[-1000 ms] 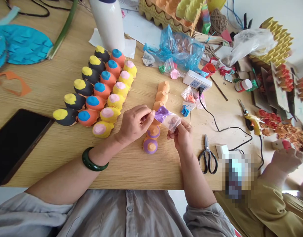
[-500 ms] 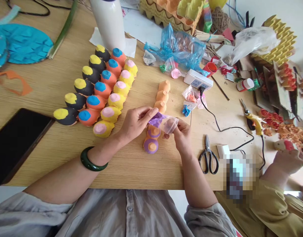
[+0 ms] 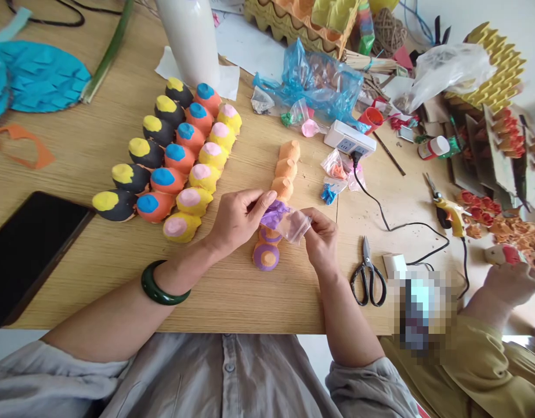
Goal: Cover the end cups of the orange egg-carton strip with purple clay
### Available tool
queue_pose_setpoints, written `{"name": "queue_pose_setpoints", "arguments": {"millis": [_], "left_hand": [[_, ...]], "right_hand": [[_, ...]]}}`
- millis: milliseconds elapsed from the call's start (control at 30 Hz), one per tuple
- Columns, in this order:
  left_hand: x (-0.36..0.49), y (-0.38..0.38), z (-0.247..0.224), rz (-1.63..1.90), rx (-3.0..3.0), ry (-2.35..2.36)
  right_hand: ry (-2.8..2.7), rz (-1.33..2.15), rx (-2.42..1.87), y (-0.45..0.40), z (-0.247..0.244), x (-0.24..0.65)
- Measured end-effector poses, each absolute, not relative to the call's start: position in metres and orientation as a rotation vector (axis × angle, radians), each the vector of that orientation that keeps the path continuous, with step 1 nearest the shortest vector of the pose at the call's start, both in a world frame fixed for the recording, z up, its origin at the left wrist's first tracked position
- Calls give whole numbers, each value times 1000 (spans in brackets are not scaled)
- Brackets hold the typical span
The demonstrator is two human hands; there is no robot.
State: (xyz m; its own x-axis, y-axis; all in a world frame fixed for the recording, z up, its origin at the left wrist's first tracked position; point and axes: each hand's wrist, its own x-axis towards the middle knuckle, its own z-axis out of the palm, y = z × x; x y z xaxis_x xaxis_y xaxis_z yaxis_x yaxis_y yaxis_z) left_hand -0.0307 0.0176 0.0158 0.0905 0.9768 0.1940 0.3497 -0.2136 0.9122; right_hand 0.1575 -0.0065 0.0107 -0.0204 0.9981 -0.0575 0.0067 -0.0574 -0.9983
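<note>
The fingers of the left hand [image 3: 236,219] are closed, thumb against forefinger, on the purple end of a small clear bag [image 3: 297,225]; its other end is pinched by the fingers of the right hand [image 3: 322,238]. The bag is held between the two hands, above an orange strip of cups [image 3: 287,169], whose middle is hidden by it; whether the strip is touched cannot be told. If the ends are pulled too hard apart, the thin film could be torn and the purple material [image 3: 274,213], seemingly inside, spilled or smeared over the cups. If one pinch is loosened, the bag could be dropped onto them. The strip, gripped by neither hand, could be pushed askew by a lowered knuckle. The row of yellow cups [image 3: 181,226] could be brushed by the left wrist, and the scissors [image 3: 367,276] knocked by the right forearm.
</note>
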Motion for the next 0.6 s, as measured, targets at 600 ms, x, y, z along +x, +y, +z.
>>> {"name": "queue_pose_setpoints", "arguments": {"millis": [600], "left_hand": [[-17, 3, 2, 1178, 1863, 1033]], "right_hand": [[-1247, 844, -1350, -10, 0, 151]]}}
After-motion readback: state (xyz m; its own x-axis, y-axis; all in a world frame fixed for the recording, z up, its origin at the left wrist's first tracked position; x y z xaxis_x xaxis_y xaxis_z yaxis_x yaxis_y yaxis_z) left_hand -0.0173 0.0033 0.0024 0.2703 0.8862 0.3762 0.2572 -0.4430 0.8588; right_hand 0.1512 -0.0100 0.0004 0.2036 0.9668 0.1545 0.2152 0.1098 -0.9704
